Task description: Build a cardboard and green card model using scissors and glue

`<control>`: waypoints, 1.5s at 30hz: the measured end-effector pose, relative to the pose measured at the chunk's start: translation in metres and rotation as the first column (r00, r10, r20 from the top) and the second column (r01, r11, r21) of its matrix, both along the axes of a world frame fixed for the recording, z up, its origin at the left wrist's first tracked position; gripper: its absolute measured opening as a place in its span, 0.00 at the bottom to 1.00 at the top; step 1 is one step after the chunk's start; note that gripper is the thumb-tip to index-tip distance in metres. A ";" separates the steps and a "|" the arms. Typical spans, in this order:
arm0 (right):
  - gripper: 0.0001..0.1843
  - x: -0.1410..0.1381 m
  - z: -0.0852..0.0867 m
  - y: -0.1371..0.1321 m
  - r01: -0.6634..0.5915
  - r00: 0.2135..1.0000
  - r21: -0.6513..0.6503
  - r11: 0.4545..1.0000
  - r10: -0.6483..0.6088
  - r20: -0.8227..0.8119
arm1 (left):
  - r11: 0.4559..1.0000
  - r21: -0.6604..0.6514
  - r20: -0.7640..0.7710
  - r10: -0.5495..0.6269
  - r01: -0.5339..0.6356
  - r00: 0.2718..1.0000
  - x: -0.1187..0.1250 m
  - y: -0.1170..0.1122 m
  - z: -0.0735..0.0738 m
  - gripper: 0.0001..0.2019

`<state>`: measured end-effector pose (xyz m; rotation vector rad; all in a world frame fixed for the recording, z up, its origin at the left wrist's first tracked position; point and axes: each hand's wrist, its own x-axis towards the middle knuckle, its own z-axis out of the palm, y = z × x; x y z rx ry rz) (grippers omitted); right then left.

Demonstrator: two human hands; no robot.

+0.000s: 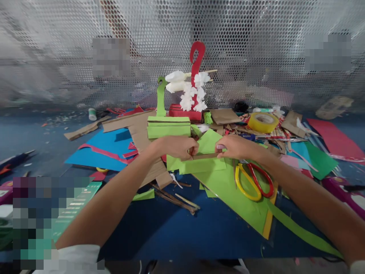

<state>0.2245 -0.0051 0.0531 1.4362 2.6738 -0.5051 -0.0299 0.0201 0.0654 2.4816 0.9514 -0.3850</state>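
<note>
Ltg. moderate, uneven: perf. metal screen (pixel 159 30) shows greyish glare, soft focus at sides; blue tabletop (pixel 182 232) shadowed nr. front; wide-angle edge stretch, pixelated patches L & R.

Scissors (pixel 258 192) on sheet (pixel 239 207), R of cardbd strip (pixel 205 156), tape roll (pixel 253 123) bhd

Near the far edge of the bench (pixel 176 236), one red hook (pixel 195 67), one green hook (pixel 161 101), two white buds (pixel 174 77) and five white flowers (pixel 186 102) are counted. Nearer the right edge, one tape roll (pixel 254 123) and one pair of scissors (pixel 254 179) are seen; nearer the left, one blue sheet (pixel 110 140); between, one brown strip (pixel 205 156).
</note>
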 end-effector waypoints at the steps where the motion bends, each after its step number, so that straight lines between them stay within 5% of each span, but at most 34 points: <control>1: 0.06 0.001 0.002 -0.001 0.004 1.000 0.006 1.000 -0.004 -0.004 | 1.000 -0.002 0.009 0.001 -0.001 1.000 0.000 -0.001 0.001 0.13; 22: 0.04 0.011 0.002 0.004 -0.020 1.000 0.053 0.998 0.019 0.018 | 0.988 -0.127 0.093 -0.075 0.086 0.993 -0.012 0.004 0.003 0.21; 29: 0.05 0.013 0.001 0.007 -0.037 0.999 0.039 0.999 0.036 0.030 | 0.997 -0.023 0.053 -0.075 0.076 0.996 -0.009 0.001 0.006 0.16; 45: 0.06 0.008 0.004 0.002 -0.014 1.000 -0.015 1.000 0.014 0.000 | 0.994 -0.093 -0.003 -0.059 0.059 0.998 -0.006 0.001 -0.001 0.10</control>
